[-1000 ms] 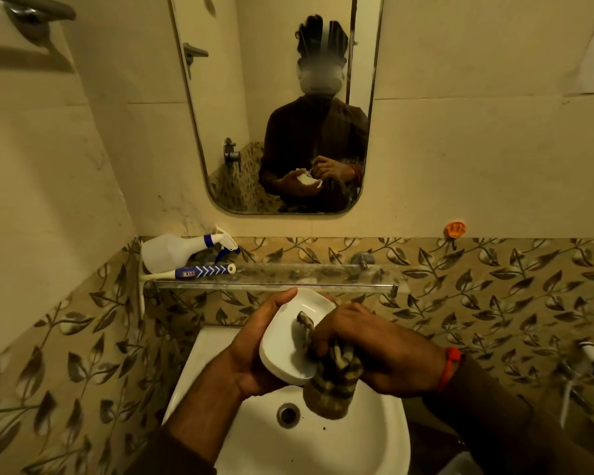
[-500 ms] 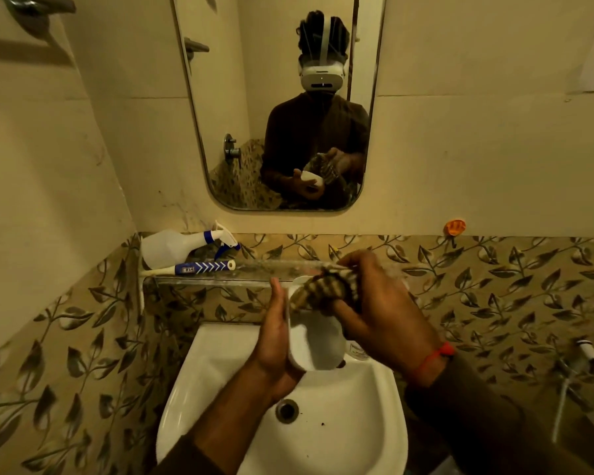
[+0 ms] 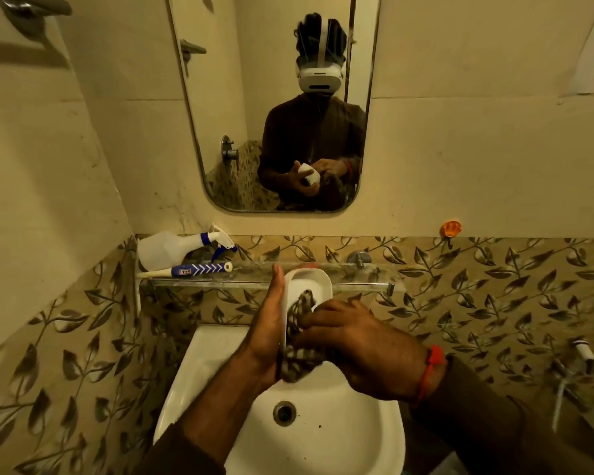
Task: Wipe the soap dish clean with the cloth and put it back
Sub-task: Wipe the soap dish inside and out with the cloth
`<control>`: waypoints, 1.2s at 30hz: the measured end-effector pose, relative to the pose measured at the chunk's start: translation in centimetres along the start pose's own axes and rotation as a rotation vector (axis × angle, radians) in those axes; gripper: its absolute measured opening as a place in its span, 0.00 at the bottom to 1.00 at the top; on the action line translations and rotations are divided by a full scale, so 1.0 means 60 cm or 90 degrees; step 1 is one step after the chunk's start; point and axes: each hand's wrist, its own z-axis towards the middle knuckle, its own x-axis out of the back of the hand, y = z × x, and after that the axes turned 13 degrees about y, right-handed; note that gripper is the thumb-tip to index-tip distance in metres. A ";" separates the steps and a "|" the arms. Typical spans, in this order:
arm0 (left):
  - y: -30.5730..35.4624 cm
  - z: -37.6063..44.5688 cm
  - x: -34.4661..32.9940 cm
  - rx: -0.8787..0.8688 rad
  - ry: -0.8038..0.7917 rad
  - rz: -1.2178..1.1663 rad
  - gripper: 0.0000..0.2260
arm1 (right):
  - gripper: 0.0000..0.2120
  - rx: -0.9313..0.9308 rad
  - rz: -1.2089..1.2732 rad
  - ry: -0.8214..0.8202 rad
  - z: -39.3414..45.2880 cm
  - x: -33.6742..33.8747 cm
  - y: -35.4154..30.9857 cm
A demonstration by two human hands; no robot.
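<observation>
Soap dish (image 3: 308, 286) was held on edge over sink (image 3: 220, 351) by left hand (image 3: 266, 332) | checked cloth (image 3: 300, 337) was clutched and pressed inside by right hand (image 3: 360, 341).

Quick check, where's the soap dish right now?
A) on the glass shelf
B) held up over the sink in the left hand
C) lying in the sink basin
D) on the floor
B: the left hand holds the white soap dish upright above the sink while the right hand presses the checked cloth into it.
</observation>
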 end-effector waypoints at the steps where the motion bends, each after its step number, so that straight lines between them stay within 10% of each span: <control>1: -0.001 -0.001 -0.001 0.001 0.000 0.018 0.32 | 0.22 0.020 -0.013 -0.045 0.002 0.008 0.005; 6: -0.008 0.000 -0.002 0.021 -0.001 -0.008 0.34 | 0.24 -0.039 0.074 -0.004 0.008 0.050 0.021; 15: -0.032 -0.001 -0.037 -0.021 0.079 0.034 0.35 | 0.17 -0.107 -0.260 0.210 0.034 -0.002 0.020; 24: -0.049 0.003 -0.020 -0.134 0.114 0.111 0.21 | 0.25 -0.186 -0.296 -0.053 0.048 -0.009 -0.024; 32: -0.043 0.018 0.000 -0.063 0.114 0.054 0.36 | 0.20 -0.166 -0.198 -0.166 0.038 -0.003 -0.049; 36: -0.028 0.023 0.011 -0.152 0.067 0.041 0.28 | 0.20 -0.173 -0.100 -0.403 0.028 0.032 -0.008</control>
